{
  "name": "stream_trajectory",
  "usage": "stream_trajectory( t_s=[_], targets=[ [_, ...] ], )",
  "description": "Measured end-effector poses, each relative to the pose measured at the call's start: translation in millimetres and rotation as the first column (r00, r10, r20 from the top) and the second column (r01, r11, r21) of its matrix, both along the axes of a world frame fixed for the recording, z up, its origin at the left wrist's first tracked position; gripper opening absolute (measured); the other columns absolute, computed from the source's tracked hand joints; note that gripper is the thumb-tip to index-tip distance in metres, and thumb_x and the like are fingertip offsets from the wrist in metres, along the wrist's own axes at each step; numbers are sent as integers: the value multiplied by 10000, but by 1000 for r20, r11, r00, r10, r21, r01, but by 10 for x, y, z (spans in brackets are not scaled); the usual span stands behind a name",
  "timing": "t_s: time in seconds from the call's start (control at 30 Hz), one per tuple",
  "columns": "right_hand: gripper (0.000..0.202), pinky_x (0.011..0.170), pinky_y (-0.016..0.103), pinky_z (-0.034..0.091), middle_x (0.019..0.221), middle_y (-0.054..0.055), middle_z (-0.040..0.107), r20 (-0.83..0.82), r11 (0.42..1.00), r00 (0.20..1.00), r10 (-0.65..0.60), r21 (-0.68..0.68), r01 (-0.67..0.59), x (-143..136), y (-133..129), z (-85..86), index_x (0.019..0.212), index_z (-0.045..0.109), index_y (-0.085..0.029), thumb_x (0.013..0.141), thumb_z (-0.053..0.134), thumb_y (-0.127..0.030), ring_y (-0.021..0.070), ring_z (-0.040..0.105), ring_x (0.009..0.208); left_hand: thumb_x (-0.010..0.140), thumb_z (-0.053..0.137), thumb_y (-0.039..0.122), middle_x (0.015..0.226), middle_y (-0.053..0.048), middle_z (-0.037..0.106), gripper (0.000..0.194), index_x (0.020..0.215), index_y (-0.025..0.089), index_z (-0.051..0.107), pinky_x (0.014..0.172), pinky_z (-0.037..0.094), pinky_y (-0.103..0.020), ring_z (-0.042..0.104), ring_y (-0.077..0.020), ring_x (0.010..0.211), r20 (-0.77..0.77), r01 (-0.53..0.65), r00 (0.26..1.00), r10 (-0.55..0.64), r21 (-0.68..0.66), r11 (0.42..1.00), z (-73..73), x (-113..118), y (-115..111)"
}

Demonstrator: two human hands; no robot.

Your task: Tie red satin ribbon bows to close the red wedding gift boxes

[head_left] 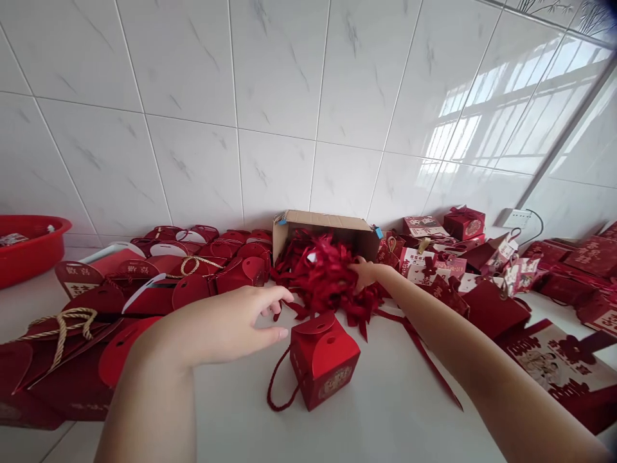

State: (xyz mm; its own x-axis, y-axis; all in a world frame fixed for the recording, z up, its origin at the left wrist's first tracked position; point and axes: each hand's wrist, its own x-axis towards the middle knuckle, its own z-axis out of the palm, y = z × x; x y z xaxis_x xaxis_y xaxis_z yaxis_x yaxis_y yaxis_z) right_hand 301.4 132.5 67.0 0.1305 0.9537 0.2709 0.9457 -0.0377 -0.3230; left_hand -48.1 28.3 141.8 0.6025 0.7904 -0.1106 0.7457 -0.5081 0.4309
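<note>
A small red gift box (325,363) stands on the white surface in front of me, its flaps folded together at the top and a dark red cord handle hanging at its left. My left hand (253,318) is just left of the box, thumb apart from loosely curled fingers, holding nothing that I can see. Beyond the box, a heap of red ribbons (322,273) spills from a cardboard box (328,220) lying on its side. My right hand (369,273) grips ribbons at the heap's right side; its fingertips are partly hidden, and the ribbons are blurred by motion.
Many dark red gift boxes (241,273) crowd the left side, some with gold rope handles (62,331). More printed boxes (554,363) fill the right. A red plastic basin (33,257) is at far left. The tiled wall (274,83) bounds the back, with a socket (515,218).
</note>
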Motion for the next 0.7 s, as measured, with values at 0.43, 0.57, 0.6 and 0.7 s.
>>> stream_trajectory(
  t_s=[0.43, 0.57, 0.6, 0.7],
  targets=[
    [210, 796, 341, 508, 862, 66, 678, -515, 962, 857, -8, 231, 148, -8, -540, -39, 835, 652, -150, 866, 556, -334, 199, 638, 859, 775, 540, 581, 1222, -17, 632, 546, 1272, 356, 531, 856, 480, -310, 629, -258, 1036, 17, -14, 1000, 13, 4, 1000, -63, 74, 61],
    [310, 759, 298, 522, 891, 57, 684, -671, 894, 704, 233, 433, 117, -177, -772, 135, 829, 621, -171, 831, 487, -451, 199, 654, 877, 792, 517, 575, 1273, -29, 594, 548, 1292, 351, 496, 859, 473, -322, 599, -274, 1090, -4, 2, 1000, -2, 48, 999, -2, 211, 21],
    [318, 771, 295, 525, 914, 51, 679, -689, 871, 662, 296, 479, 109, -216, -844, 206, 832, 610, -180, 825, 483, -471, 192, 652, 897, 793, 517, 572, 1273, -30, 591, 534, 1280, 354, 500, 857, 473, -324, 599, -272, 1090, -25, 18, 1000, -16, 53, 998, 8, 257, 0],
    [244, 800, 307, 535, 843, 18, 646, -737, 778, 462, 494, 612, 143, -306, -1065, 416, 783, 580, -194, 756, 615, -433, 170, 646, 868, 761, 539, 588, 1244, -57, 603, 549, 1245, 331, 519, 820, 482, -346, 610, -286, 1058, -122, 34, 992, -28, 43, 998, -16, 425, -75]
  ],
)
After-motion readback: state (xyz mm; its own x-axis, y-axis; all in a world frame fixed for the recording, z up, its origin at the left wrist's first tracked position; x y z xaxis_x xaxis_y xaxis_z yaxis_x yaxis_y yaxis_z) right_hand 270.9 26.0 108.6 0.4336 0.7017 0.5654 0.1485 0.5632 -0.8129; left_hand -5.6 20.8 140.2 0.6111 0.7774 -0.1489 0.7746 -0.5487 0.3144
